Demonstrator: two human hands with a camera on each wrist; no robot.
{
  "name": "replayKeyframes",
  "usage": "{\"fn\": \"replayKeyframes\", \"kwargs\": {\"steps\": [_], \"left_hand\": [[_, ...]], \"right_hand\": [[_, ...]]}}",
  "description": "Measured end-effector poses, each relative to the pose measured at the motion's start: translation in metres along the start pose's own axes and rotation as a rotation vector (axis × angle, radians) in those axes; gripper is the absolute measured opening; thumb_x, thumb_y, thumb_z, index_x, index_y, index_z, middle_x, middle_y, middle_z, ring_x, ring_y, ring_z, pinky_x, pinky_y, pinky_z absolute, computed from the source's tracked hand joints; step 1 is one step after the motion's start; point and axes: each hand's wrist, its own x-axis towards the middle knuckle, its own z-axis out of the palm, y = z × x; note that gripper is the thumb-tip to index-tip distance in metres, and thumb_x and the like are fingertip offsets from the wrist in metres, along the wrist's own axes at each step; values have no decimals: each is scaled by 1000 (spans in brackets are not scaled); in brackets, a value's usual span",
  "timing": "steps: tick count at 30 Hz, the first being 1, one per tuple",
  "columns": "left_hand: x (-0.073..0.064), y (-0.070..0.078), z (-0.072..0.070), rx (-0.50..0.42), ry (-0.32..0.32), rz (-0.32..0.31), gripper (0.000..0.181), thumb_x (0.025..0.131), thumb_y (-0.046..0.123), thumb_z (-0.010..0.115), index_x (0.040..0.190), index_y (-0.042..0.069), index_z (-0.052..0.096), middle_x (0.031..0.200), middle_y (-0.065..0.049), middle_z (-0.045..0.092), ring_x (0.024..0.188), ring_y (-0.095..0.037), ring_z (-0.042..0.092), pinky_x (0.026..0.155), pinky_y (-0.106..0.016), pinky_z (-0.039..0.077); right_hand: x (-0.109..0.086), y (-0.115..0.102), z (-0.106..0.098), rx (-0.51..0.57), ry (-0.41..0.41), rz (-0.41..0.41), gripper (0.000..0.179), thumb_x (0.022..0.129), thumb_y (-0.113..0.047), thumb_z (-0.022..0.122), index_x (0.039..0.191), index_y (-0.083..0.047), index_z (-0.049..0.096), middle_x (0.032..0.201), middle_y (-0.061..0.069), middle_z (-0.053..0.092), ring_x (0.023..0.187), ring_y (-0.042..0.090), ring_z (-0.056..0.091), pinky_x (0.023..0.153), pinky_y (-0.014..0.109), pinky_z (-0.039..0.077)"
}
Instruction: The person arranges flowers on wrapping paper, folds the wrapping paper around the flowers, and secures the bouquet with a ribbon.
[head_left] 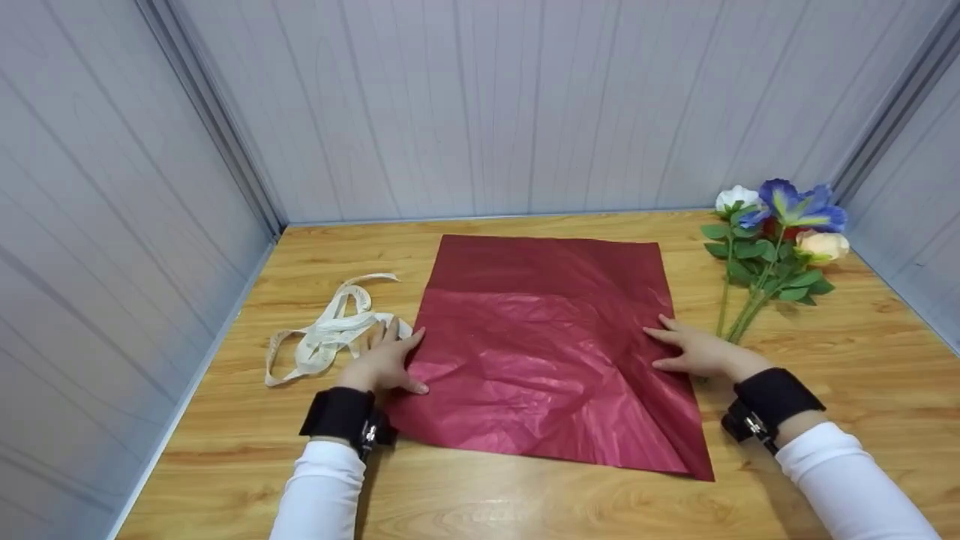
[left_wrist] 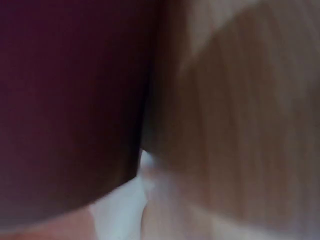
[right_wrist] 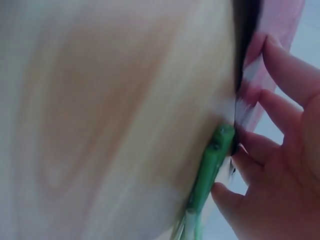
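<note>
A large dark red sheet of wrapping paper [head_left: 525, 352] lies creased on the wooden table. My left hand [head_left: 384, 360] rests at its left edge, thumb over the paper and fingers spread toward a tangled white ribbon [head_left: 322, 341]. At the right edge, my right hand [head_left: 694, 351] touches the paper with its fingers extended. The right wrist view shows those fingertips along the sheet's edge, with a green flower stem [right_wrist: 207, 170] beside the little finger. In the left wrist view the paper [left_wrist: 65, 100] looks dark and blurred, and the left fingers are mostly hidden.
Artificial flowers in white, blue-purple, red and peach, with green leaves [head_left: 765, 262], lie at the back right, their stems running toward my right wrist. Grey panel walls [head_left: 495, 112] bound the wooden table [head_left: 465, 495] at the back and both sides.
</note>
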Motion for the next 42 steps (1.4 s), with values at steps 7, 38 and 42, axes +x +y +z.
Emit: {"fn": "replayKeyframes", "kwargs": {"steps": [7, 38, 42], "left_hand": [[-1, 19, 6, 72, 87, 34, 75, 84, 19, 80, 146, -3, 44, 154, -40, 11, 141, -56, 11, 111, -67, 6], [8, 80, 37, 240, -143, -126, 112, 84, 67, 63, 156, -3, 14, 160, -30, 4, 144, -53, 3, 112, -66, 13], [11, 72, 34, 196, -150, -110, 112, 84, 63, 67, 157, -2, 13, 161, -28, 1, 145, -51, -1, 114, -64, 8]], "right_hand": [[-1, -7, 4, -88, 38, 9, 66, 94, -27, 68, 142, 11, 43, 144, 47, 24, 130, 63, 27, 104, 66, 30], [4, -16, 13, -275, 195, -15, 66, 90, -35, 72, 136, 7, 54, 111, 30, 48, 101, 48, 49, 87, 58, 44], [6, -15, 17, -264, 224, -38, 57, 91, -33, 71, 129, 8, 60, 113, 30, 49, 104, 48, 47, 90, 59, 42]]}}
